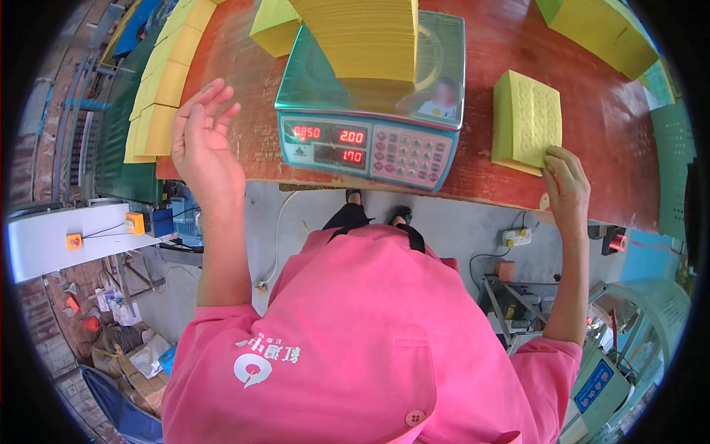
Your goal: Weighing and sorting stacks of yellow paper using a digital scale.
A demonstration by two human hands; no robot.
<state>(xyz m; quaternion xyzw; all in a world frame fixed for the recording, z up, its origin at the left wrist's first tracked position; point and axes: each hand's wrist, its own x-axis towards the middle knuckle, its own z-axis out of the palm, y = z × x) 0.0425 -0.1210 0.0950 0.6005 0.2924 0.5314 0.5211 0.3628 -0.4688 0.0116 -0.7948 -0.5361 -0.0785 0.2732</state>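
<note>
My left hand [207, 140] is raised off the table left of the scale, fingers loosely bent and apart, with nothing in it. At the right, a block of stacked yellow paper [526, 122] with rows of pressed curved marks on top lies on the table. My right hand [568, 181] has its bent fingertips at the near right corner of this block, pinching its edge. Between my hands stands a teal digital scale [366, 148] with lit red digits and a keypad. A taller yellow paper stack [370, 41] rests on its pan; its top runs out of view.
The red table [473, 177] has a worn front edge. Yellow paper blocks [163, 89] line its left side; another block [275, 28] lies behind the scale, and more blocks [599, 33] sit far right. A power strip [516, 237] and cables lie below.
</note>
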